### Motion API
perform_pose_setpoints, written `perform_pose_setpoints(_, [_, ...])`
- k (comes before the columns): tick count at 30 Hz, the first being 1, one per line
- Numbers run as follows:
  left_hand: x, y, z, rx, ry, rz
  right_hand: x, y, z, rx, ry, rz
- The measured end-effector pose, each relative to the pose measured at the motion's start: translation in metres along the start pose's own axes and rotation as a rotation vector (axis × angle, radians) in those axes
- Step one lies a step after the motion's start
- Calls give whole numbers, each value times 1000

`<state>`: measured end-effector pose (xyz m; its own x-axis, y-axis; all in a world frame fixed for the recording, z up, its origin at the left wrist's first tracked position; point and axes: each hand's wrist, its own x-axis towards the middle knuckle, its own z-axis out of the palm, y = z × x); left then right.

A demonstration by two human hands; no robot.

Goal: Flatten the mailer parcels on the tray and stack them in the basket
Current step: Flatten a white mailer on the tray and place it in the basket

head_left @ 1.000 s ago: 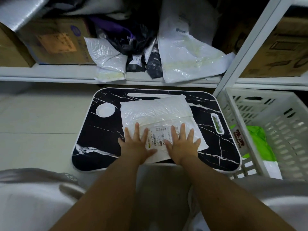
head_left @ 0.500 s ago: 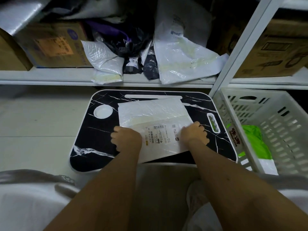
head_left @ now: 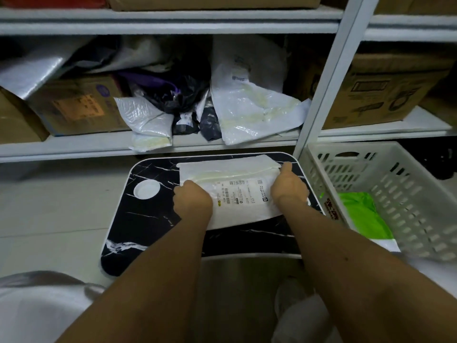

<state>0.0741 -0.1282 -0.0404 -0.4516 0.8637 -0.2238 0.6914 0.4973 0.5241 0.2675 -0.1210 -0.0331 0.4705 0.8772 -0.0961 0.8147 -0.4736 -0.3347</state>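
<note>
Bare forearms, no sleeves; light grey shorts (head_left: 37, 310), white shoe (head_left: 291, 293).

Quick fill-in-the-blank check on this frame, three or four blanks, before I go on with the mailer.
1. The white mailer is gripped at its two sides by the left hand and the right hand, above the black marble-patterned ____.
2. The white basket stands to the person's ____ of the tray.
3. The parcel already lying in the basket is mostly ____ in colour.
4. The printed shipping ____ on the mailer faces up.

Missing words: tray; right; green; label
</note>
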Motion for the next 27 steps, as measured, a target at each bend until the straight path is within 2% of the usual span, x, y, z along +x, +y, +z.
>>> perform_pose_setpoints(3, [-14, 29, -4, -32, 43, 71, 12, 13, -26, -61, 71, -87])
perform_pose_setpoints(6, [-30, 62, -5, -45, 65, 160, 28, 30, -58, -92, 144, -92])
perform_pose_setpoints(10, [-56, 113, 3, -46, 52, 338, 53, 68, -103, -125, 233, -7])
perform_pose_setpoints(15, [-90, 187, 41, 43, -80, 588, 82, 151, -145, -159, 328, 185])
perform_pose_setpoints(21, [-126, 247, 114, 256, -195, 837, 104, 253, -135, -213, 314, 443])
perform_pose_setpoints(27, [-136, 278, 188, 601, -243, 1049, 131, 313, -90, -224, 221, 527])
